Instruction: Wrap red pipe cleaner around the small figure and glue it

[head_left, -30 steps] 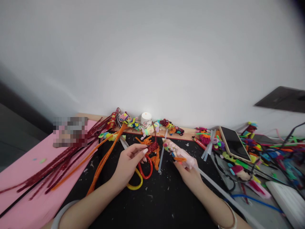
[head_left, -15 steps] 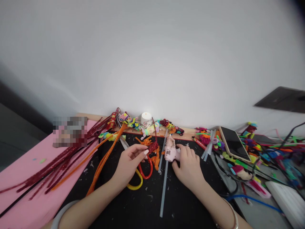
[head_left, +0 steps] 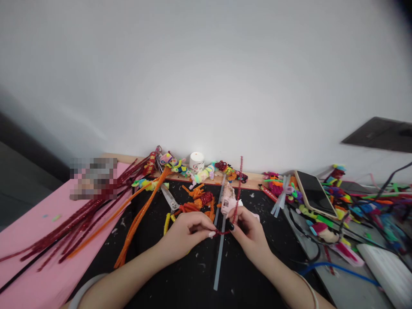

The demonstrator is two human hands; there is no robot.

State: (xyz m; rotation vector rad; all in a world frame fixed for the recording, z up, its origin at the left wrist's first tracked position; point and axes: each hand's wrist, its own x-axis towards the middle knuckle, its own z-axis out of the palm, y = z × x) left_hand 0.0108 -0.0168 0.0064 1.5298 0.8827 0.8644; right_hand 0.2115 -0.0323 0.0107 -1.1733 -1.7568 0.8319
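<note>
A dark red glittery pipe cleaner [head_left: 240, 184] runs between my hands, its long free end standing up past my right fingers. My left hand [head_left: 196, 231] pinches one end of it, while my right hand [head_left: 247, 229] grips it between thumb and fingers a short way over. Just behind my right hand lies a pale pink glue gun [head_left: 228, 201] with a long glue stick [head_left: 219, 262] coming out of it toward me. A red glittery coil [head_left: 206, 198] rests on cut orange pipe cleaner pieces [head_left: 195, 191]. Scissors [head_left: 169, 197] lie partly hidden behind my left hand.
Long red pipe cleaners [head_left: 83, 214] spread over the pink surface [head_left: 28, 253] at left, beside orange ones [head_left: 138, 219]. A paper cup [head_left: 197, 162] and pipe cleaner figures line the wall. At right are a phone [head_left: 317, 193], loose glue sticks [head_left: 282, 197] and heaped pipe cleaners.
My right hand has left the glue gun and taken hold of the red pipe cleaner. The red coil, held in my left hand before, now lies on the orange pieces. Both hands moved nearer me.
</note>
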